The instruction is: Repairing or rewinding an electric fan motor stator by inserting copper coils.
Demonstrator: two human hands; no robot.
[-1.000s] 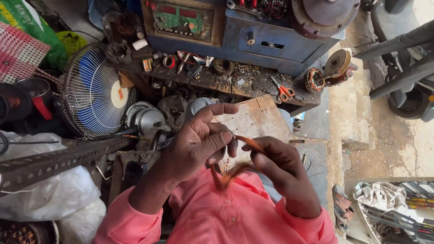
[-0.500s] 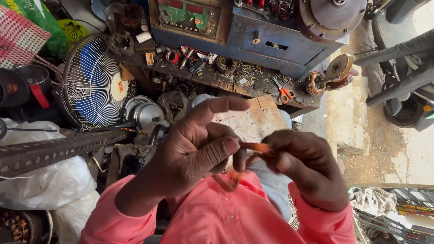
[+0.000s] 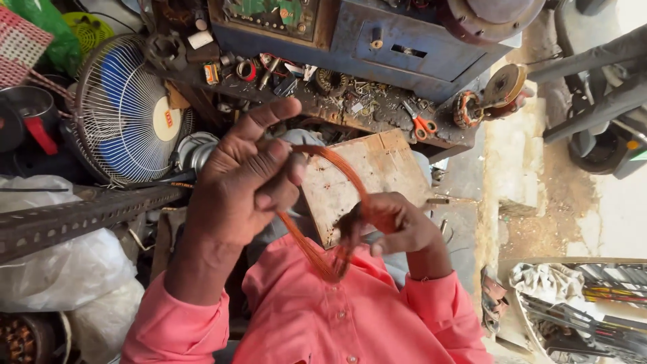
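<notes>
Left hand (image 3: 246,178) now higher, both hands closed on copper wire loop (image 3: 337,202), above cluttered workbench (image 3: 377,111).

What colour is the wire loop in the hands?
Coppery orange; the wire loop shows in the head view.

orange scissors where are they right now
In the head view, the orange scissors lie on the cluttered workbench toward the upper right, beyond the right hand. They sit just left of the round copper-wound motor part at the bench's end.
</notes>
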